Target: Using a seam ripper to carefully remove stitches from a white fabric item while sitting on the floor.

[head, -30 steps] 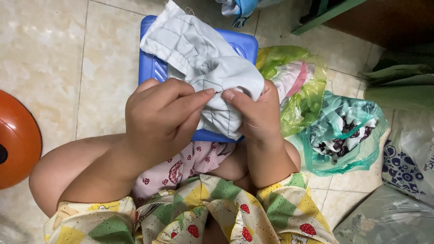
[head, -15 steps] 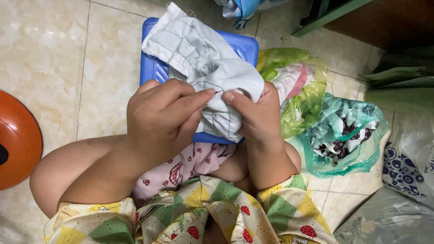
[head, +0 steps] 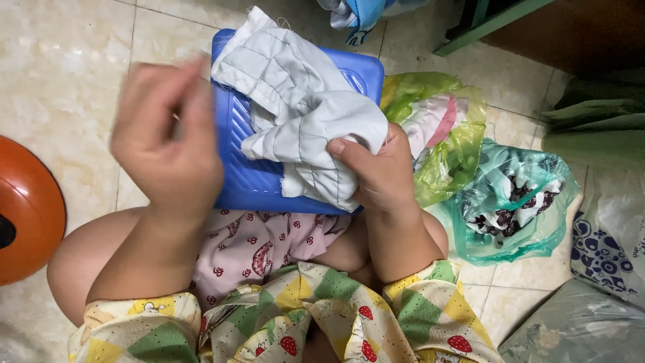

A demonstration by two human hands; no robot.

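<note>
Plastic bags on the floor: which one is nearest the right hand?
The yellow-green bag holding pink and white cloth; it lies right beside the right hand. The teal-green bag with dark-patterned cloth sits farther right, and the clear bag is farther still.

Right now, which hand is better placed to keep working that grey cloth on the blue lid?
Right. The right hand pinches the grey cloth on the blue lid; the left hand is lifted off it, blurred.

A cloth [head: 302, 107] is lying on a stool [head: 248, 175] before the person's knees. Two bags [head: 437, 134] are sitting right of the stool, and a bowl [head: 27, 208] is resting left.
</note>
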